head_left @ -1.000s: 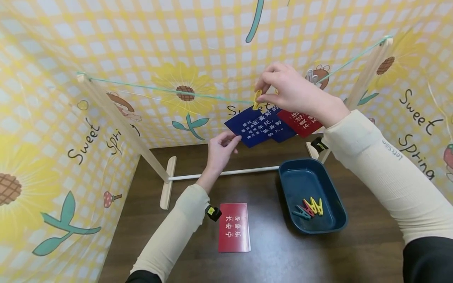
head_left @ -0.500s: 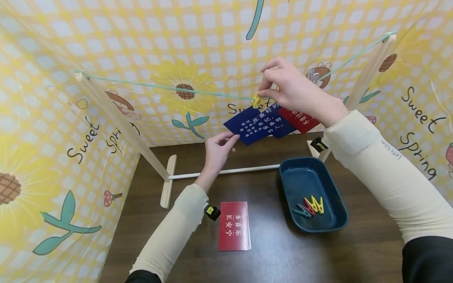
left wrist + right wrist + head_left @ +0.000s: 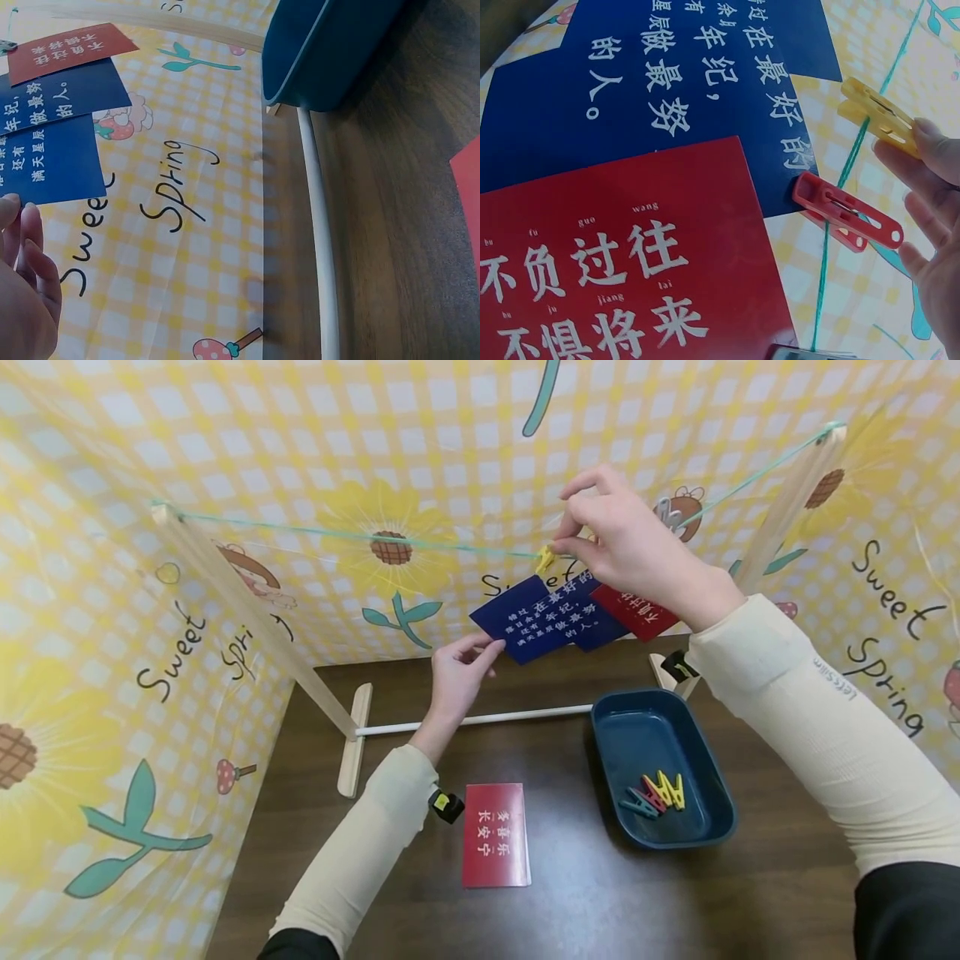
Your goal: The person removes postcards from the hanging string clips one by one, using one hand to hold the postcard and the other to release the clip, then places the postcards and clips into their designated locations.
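Observation:
My left hand [image 3: 459, 677] pinches the lower left corner of a blue card [image 3: 517, 618] with white writing. My right hand [image 3: 630, 531] pinches the tail of a yellow clothespin [image 3: 881, 116] between thumb and finger. Its jaws lie at the green string [image 3: 853, 154], beside that card's upper edge; I cannot tell whether they bite the card. A second blue card [image 3: 667, 112] overlaps the first one, with a red clothespin [image 3: 847, 210] on the string at its edge. In front of it hangs a red card [image 3: 630, 262], by a grey clip [image 3: 802, 352].
Two wooden posts [image 3: 255, 618] carry the string, with a white rod [image 3: 525, 716] low between them. A dark blue tray [image 3: 600, 752] holds several clothespins [image 3: 656, 793]. A stack of red cards [image 3: 495, 835] lies on the brown tabletop [image 3: 405, 893]. Patterned cloth stands behind.
My right hand has risen slightly and tilted the yellow clothespin on the string. The left hand keeps its pinch on the blue card, barely shifting. The head view has tipped slightly.

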A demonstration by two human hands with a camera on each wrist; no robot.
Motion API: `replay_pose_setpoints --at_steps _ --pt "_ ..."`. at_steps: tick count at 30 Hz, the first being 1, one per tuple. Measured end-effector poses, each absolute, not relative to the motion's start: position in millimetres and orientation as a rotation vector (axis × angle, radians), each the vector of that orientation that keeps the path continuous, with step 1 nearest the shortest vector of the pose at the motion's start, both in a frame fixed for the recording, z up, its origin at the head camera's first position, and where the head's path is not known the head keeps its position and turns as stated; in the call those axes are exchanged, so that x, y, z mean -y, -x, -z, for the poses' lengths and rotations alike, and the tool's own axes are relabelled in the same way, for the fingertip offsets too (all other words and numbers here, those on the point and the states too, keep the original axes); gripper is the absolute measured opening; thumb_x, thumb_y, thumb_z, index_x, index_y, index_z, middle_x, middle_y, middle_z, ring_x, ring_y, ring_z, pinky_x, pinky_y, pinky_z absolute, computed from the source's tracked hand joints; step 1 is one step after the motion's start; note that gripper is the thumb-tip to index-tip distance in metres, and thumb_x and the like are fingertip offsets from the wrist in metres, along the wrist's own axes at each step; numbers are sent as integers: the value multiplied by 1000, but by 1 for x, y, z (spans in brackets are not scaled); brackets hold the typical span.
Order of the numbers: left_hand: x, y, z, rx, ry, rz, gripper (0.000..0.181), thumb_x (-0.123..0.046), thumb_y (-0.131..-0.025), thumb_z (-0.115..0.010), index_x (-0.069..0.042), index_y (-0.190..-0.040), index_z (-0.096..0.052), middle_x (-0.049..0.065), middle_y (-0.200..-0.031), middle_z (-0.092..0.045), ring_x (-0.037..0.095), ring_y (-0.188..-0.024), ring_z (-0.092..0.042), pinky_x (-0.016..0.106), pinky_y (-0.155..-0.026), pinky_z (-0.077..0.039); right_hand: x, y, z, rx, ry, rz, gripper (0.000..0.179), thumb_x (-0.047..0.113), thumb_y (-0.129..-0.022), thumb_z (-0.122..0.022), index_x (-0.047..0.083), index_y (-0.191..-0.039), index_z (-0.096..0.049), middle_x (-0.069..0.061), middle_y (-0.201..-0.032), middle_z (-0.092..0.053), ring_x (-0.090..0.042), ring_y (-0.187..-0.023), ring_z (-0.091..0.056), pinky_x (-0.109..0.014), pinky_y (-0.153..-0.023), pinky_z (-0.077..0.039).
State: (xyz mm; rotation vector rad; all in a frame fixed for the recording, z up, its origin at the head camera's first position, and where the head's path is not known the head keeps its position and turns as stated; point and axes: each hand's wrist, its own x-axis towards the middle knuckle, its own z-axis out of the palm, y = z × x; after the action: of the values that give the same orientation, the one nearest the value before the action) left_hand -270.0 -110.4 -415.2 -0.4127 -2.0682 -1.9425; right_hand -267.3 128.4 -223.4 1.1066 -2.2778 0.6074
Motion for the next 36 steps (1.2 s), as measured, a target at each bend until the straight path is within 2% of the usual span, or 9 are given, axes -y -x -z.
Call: replay_pose_setpoints --at_steps 4,8,16,18,22,24,26,32,36 --pt "111 270 415 2081 408 1931 15 -12 -92 -81 3 -96 -79 19 -87 -74 40 -59 -61 21 -48 -41 -129 265 221 2273 -1092 -617 13 0 -94 -75 -5 -87 -65 -20 -99 -69 -36 -129 -51 -48 -110 -44" --pt "111 271 414 2087 410 1923 14 -12 -92 -81 2 -96 -79 11 -85 -75 44 -61 -61 21 -49 -41 -130 265 221 2249 -1103 -589 13 1 -94 -74 -6 -88 -65 -22 -102 -68 -38 -127 -51 -48 -112 -43" --pt "112 271 414 2081 434 1905 14 -11 -92 -81 2 -96 -79 8 -85 -75 11 -52 -60 21 -48 -40 -131 266 219 2145 -1155 -547 15 4 -96 -73 -8 -91 -67 -23 -95 -68 -42 -122 -53 -44 -124 -30" --pt "113 271 414 2082 438 1903 13 -10 -92 -81 2 -96 -79 9 -85 -75 14 -53 -61 21 -48 -41 -131 265 219 2142 -1150 -551 15 5 -96 -73 -8 -91 -67 -23 -96 -68 -42 -122 -53 -43 -124 -30" --pt "114 270 414 2079 450 1899 12 -9 -92 -80 3 -95 -79 14 -86 -75 33 -56 -62 21 -48 -41 -130 264 220 2149 -1128 -567 16 5 -96 -73 -8 -91 -66 -22 -96 -69 -40 -124 -52 -43 -121 -36" --pt "114 269 413 2077 457 1901 12 -8 -93 -80 4 -95 -78 14 -87 -75 42 -58 -61 21 -48 -42 -130 263 220 2146 -1121 -572 15 4 -96 -73 -9 -92 -67 -22 -95 -69 -40 -125 -52 -41 -121 -36" --pt "115 269 413 2076 460 1901 13 -8 -93 -79 5 -95 -78 15 -88 -75 46 -59 -60 21 -48 -43 -129 263 221 2127 -1126 -578 14 3 -95 -73 -9 -93 -67 -22 -91 -70 -41 -124 -52 -42 -123 -32" --pt "117 268 413 2081 447 1907 12 -8 -93 -79 3 -96 -78 10 -89 -76 52 -62 -59 26 -50 -47 -131 262 221 2051 -1153 -529 15 4 -95 -74 -10 -94 -68 -22 -86 -70 -43 -121 -52 -44 -124 -30" --pt "118 268 413 2082 447 1898 12 -9 -93 -80 3 -96 -78 9 -89 -75 42 -59 -61 25 -50 -47 -133 260 222 2034 -1148 -502 16 5 -96 -73 -11 -98 -69 -21 -86 -68 -43 -117 -51 -42 -124 -30"
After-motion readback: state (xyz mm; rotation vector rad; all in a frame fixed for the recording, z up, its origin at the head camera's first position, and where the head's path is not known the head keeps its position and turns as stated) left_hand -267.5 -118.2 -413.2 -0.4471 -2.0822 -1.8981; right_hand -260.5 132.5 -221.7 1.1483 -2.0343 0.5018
